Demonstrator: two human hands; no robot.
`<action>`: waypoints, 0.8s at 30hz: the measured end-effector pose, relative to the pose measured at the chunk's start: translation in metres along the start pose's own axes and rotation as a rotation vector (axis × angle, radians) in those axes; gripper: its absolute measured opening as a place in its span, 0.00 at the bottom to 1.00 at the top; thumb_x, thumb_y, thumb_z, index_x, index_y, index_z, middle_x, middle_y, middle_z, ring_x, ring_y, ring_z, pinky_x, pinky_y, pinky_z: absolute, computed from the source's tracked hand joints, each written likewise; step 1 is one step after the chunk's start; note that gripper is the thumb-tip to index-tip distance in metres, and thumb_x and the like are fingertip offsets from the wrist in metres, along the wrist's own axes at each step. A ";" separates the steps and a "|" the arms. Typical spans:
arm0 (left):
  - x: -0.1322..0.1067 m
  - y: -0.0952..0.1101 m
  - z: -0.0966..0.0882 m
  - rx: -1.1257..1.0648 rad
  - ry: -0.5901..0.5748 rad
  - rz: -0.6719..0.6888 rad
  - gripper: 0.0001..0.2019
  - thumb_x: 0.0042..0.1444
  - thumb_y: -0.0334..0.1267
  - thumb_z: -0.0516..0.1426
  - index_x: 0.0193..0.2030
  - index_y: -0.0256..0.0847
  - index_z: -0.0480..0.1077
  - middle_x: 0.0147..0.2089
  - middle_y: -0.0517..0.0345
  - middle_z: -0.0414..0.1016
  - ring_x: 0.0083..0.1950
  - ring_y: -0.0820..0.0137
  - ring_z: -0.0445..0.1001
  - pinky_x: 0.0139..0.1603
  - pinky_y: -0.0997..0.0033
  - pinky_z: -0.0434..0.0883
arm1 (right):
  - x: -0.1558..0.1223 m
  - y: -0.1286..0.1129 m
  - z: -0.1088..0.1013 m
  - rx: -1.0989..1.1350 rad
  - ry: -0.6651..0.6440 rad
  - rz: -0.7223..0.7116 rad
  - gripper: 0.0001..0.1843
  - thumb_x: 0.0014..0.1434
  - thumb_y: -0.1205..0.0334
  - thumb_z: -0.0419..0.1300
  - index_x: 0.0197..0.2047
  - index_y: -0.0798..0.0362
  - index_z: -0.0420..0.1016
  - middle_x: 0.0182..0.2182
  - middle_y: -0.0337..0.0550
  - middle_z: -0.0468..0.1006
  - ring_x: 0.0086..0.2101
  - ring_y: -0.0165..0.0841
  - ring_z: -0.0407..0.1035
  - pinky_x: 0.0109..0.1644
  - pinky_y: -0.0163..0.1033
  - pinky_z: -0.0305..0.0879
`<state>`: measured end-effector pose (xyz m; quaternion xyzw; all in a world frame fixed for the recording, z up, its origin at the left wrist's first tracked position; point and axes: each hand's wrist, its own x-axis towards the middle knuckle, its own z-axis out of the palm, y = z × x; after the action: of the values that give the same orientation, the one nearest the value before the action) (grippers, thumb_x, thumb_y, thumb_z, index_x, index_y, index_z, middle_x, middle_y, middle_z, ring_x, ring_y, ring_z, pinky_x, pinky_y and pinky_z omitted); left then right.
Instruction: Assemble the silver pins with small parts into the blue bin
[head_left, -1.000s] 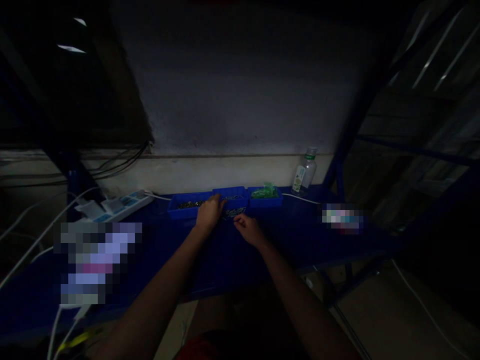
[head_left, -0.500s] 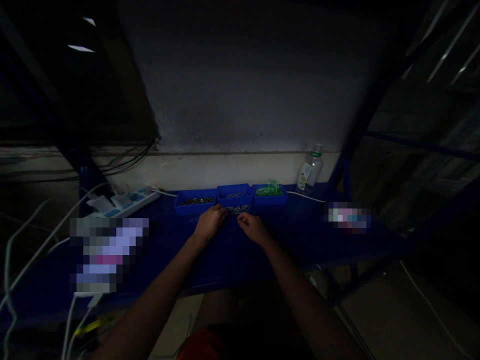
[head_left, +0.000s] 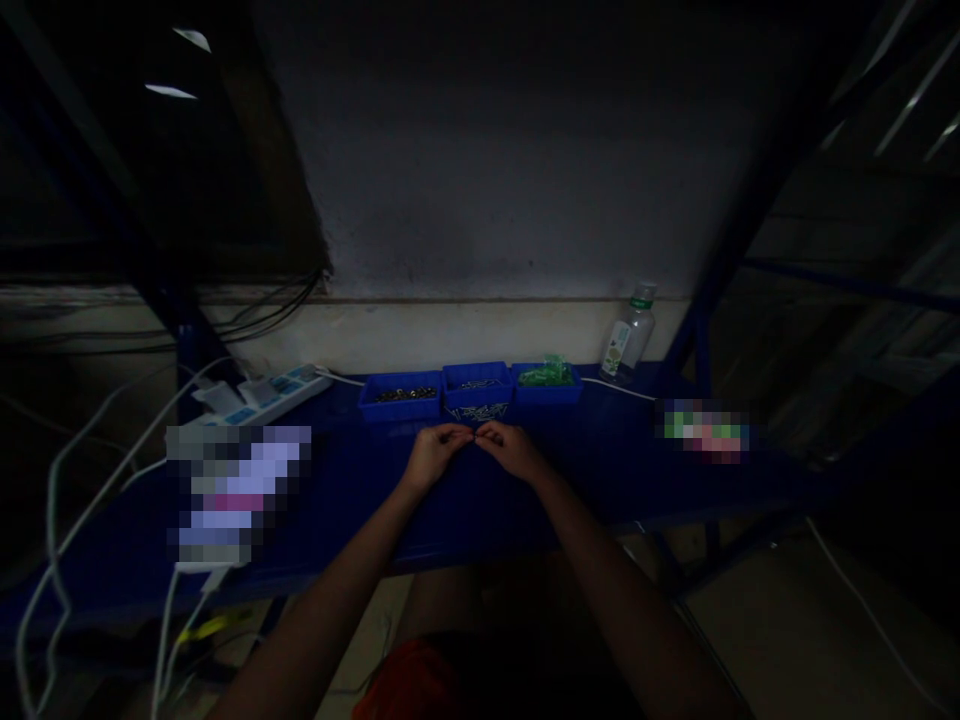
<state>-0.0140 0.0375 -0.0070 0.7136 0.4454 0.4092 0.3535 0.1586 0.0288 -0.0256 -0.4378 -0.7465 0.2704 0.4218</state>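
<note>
My left hand (head_left: 436,452) and my right hand (head_left: 510,447) meet fingertip to fingertip above the blue table (head_left: 465,515). Both are pinched closed; whatever lies between the fingers is too small and dark to make out. Just beyond them is a loose pile of thin silvery pieces, like screws or pins (head_left: 480,411). Behind the pile stand three blue bins in a row. The left bin (head_left: 401,408) holds small brassy metal parts, the middle bin (head_left: 478,372) more thin silvery pieces, and the right bin (head_left: 546,396) green plastic bags (head_left: 547,373).
A clear bottle (head_left: 628,335) with a green band stands by the wall at the back right. At the left are a white power strip (head_left: 281,395) with plugs and cables, and a blurred-out object (head_left: 240,490). Another blurred object (head_left: 705,432) lies at the right.
My left hand has drawn back from the silvery pile toward me, and its fingertips now meet those of my right hand. The view has shifted slightly.
</note>
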 end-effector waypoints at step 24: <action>-0.002 -0.003 0.006 0.392 -0.106 0.206 0.09 0.54 0.36 0.49 0.35 0.39 0.69 0.36 0.55 0.73 0.38 0.69 0.70 0.39 0.74 0.64 | -0.001 -0.011 0.000 0.004 0.014 -0.074 0.11 0.50 0.57 0.58 0.35 0.54 0.70 0.24 0.35 0.70 0.24 0.24 0.62 0.29 0.29 0.58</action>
<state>-0.0101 0.0355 -0.0132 0.8310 0.4218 0.3105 0.1872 0.1543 0.0231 -0.0173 -0.4109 -0.7588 0.2527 0.4377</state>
